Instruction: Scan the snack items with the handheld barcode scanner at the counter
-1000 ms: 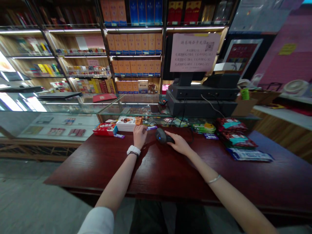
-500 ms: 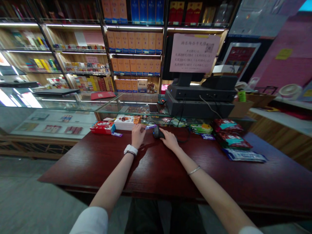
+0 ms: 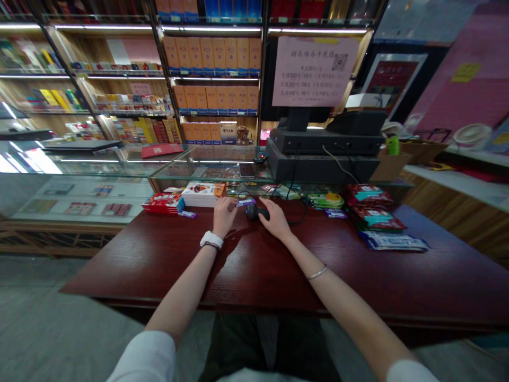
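Spanning the near view, dark red desk (image 3: pixel 159 260): a broad, glossy top, with both forearms slanting in over it from the person's side.
Till (image 3: pixel 314 168): a dark stack beyond the desk's far edge, behind the right hand (image 3: pixel 276 222) and off to its right.
Maroon packets (image 3: pixel 376 217): piled to the right, well apart from either hand.
White box (image 3: pixel 202 194): by the far edge, just beyond the left hand (image 3: pixel 225 216) and a little to its left.
Right hand's grip: thumb and fingers spread, the scanner (image 3: pixel 251 213) reaching into the gap with its handle; whether any finger presses on it, I can't make out.
Left hand's grip: fingers curled, tips at the left end of the purple packet (image 3: pixel 246 202); pinching it or merely beside it, I can't tell.
Scanner's lie: between the hands, left of the right palm, long axis running roughly left to right, handle toward the right hand, which is the nearer one.
Purple packet's lie: near the far edge, just beyond the scanner's head, its length also left to right; the left hand's fingertips are nearest.
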A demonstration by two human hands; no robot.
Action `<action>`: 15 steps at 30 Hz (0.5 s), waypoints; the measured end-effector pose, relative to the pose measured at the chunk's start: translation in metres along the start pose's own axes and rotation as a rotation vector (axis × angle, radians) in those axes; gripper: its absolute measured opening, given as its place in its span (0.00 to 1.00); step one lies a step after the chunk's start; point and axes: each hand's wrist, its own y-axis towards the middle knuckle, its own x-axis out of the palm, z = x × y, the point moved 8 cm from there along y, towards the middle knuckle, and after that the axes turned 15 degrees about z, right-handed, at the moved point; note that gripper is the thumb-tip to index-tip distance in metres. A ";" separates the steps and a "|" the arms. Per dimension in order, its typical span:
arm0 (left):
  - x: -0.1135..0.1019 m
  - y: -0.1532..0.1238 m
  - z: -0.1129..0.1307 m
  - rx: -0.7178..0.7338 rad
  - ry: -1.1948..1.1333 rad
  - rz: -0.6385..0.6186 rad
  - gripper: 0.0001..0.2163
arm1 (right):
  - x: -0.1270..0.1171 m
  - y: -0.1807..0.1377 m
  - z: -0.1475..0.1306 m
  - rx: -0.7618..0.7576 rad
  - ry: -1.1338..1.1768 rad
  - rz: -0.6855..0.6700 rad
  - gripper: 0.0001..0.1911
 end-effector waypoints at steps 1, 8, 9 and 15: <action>0.001 -0.001 0.002 0.013 -0.005 0.002 0.08 | -0.003 0.000 -0.002 -0.012 0.029 0.019 0.30; 0.006 -0.006 0.014 0.061 -0.008 -0.018 0.07 | -0.008 -0.003 -0.012 -0.028 0.075 0.055 0.24; 0.007 -0.007 0.014 0.056 0.001 -0.033 0.07 | -0.008 -0.002 -0.012 -0.018 0.085 0.067 0.23; 0.012 -0.013 0.021 0.078 0.010 -0.101 0.06 | -0.010 -0.001 -0.003 -0.003 0.054 0.108 0.15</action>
